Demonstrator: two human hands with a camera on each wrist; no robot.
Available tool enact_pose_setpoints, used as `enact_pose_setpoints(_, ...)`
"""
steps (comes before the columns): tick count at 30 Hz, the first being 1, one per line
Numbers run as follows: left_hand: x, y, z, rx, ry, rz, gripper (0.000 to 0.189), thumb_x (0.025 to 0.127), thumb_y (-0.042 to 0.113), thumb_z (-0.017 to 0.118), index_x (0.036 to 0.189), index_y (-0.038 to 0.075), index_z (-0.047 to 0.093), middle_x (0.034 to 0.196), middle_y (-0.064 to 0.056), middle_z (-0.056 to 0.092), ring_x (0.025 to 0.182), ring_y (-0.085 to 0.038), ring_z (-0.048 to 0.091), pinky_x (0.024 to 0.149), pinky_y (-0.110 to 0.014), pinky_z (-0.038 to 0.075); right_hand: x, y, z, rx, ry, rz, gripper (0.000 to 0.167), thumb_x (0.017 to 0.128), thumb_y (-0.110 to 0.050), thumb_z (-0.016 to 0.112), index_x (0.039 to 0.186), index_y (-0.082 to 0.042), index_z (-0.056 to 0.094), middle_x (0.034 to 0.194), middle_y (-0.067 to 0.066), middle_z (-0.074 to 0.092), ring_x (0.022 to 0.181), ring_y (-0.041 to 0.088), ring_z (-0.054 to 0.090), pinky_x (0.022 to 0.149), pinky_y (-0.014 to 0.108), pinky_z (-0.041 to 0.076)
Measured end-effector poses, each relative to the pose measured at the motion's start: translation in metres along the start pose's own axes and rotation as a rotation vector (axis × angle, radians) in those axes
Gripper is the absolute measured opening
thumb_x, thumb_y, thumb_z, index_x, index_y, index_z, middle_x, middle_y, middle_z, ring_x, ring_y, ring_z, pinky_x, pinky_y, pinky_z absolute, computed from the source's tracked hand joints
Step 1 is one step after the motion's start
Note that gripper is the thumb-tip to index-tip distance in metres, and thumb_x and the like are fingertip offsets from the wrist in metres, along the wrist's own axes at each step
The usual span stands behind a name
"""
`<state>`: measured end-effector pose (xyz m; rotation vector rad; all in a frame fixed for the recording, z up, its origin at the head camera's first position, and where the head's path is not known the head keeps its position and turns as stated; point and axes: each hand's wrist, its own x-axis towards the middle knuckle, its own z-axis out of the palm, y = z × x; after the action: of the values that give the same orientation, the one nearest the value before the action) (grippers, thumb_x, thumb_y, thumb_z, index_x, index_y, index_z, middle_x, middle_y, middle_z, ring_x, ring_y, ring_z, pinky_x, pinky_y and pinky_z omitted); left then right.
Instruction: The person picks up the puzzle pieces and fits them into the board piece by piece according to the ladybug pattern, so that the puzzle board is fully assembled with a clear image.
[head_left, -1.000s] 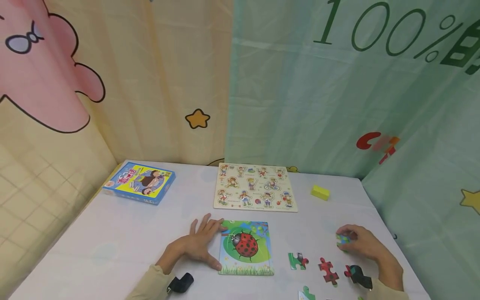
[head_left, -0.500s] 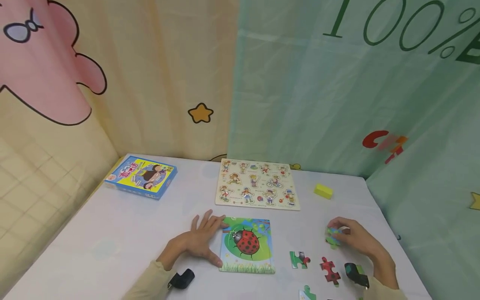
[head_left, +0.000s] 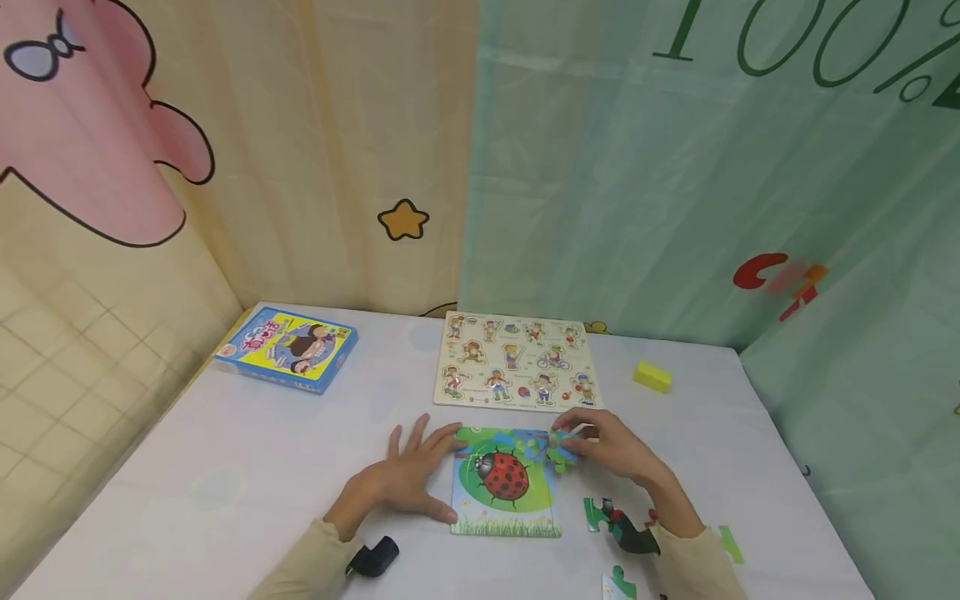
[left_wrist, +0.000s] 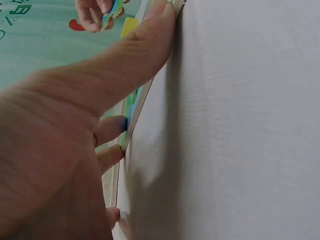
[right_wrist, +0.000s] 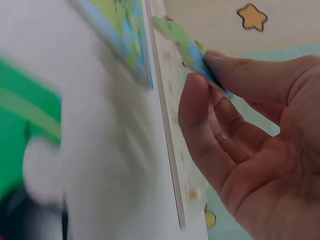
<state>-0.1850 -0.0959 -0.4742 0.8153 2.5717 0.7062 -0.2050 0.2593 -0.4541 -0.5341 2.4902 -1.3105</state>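
We see a small green-and-blue jigsaw piece (head_left: 559,458) at the upper right edge of our landmark, a thin rectangular panel picturing a red ladybird (head_left: 504,479). A person's right hand (head_left: 609,443) pinches the piece between thumb and fingers; the right wrist view shows it tilted and raised off the table. The left hand (head_left: 408,481) spreads its thumb and fingers apart along the panel's left edge, touching it.

We judge the piece light, stiff and a little slick on its printed face, its knobs the likeliest part to bend. We would hold it by the flat body or an edge, leaving the knobs free.

The white table (head_left: 202,537) looks smooth and pale. Loose jigsaw pieces lie to the panel's lower right, partly hidden by the right arm. Beyond the panel sits a cream board of cartoon figures (head_left: 517,361); far right of it, a yellow block (head_left: 652,377); far left, a blue-and-yellow box (head_left: 288,348). Beige and green printed curtains (head_left: 600,208) surround us.
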Motion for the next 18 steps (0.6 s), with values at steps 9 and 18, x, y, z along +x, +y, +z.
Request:
enact_pose_setpoints(9, 0.009, 0.005, 0.002, 0.023, 0.015, -0.051, 0.098, 0.065, 0.057, 0.088, 0.148, 0.027, 0.045, 0.167, 0.003, 0.023, 0.153, -0.049, -0.003, 0.11, -0.08, -0.004, 0.024, -0.01, 0.016, 0.024, 0.001, 0.053, 0.019, 0.096, -0.011, 0.067, 0.113, -0.004, 0.07, 0.11, 0.015, 0.065, 0.082, 0.02, 0.064, 0.067, 0.029, 0.056)
enact_pose_setpoints(18, 0.01, 0.008, -0.001, 0.031, -0.033, -0.102, 0.102, 0.066, 0.056, 0.088, 0.152, 0.03, 0.039, 0.168, 0.006, 0.017, 0.153, -0.045, -0.007, 0.112, -0.077, -0.007, 0.036, -0.008, 0.029, -0.121, 0.033, 0.016, 0.017, 0.092, -0.008, 0.071, 0.108, -0.004, 0.075, 0.106, 0.014, 0.073, 0.076, 0.011, 0.067, 0.064, 0.023, 0.054)
